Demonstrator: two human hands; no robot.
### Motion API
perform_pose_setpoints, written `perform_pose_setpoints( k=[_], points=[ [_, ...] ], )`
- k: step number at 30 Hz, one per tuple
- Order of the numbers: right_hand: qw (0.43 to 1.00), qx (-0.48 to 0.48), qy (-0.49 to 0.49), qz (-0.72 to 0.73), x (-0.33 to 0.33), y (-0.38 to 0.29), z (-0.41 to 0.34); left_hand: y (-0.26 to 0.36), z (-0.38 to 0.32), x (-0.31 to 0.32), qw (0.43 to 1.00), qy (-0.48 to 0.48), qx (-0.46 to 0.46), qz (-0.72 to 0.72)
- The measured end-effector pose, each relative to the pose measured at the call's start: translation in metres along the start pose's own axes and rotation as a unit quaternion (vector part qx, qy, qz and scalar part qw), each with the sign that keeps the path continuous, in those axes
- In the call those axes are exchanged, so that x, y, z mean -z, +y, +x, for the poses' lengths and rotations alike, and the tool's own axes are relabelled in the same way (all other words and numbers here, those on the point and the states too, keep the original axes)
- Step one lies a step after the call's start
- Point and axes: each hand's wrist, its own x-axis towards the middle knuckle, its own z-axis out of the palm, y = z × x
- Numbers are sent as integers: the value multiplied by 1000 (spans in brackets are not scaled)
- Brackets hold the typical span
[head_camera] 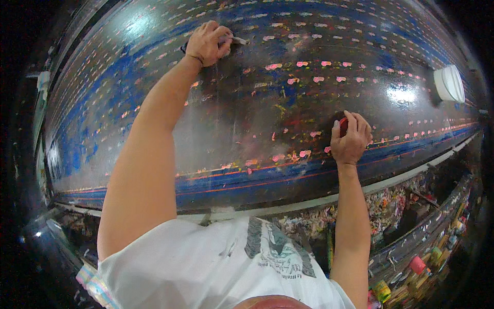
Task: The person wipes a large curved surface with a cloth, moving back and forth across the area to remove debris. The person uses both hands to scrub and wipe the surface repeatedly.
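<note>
My left hand (210, 43) reaches to the far part of a long dark printing table (231, 127) and grips a small dark object. A pale, narrow end (241, 40) juts out to the right of the fingers; the palm hides the rest, so I cannot tell what the object is. Nearer to me, on the right, my right hand (352, 141) curls around a red, rounded object (344, 126) at the table's surface. Only its red edge shows between thumb and fingers. Rows of small pink printed marks (318, 79) and blue stains cover the tabletop around both hands.
Near the right end of the table is a white plastic bucket (444, 84). A pale rail (409, 174) runs along the near edge. Below it lies a heap of colourful scraps (386, 210). Paint-stained containers (417, 265) and wooden-handled tools (434, 266) sit at the lower right.
</note>
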Motion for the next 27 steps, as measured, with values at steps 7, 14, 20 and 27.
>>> perform_pose_setpoints(
  k=[7,14,20,27],
  points=[
    [1000,3,17,0,-1,-3,-1,36,7,-9,952,42,267,144],
    [1000,2,5,-24,-2,-2,0,188,-193,138,991,-12,126,-34],
    [999,8,-8,-32,-4,2,-1,180,-191,152,992,-30,75,-94],
    [999,15,-22,-27,0,1,0,50,-71,51,996,11,-26,-79]
  ],
)
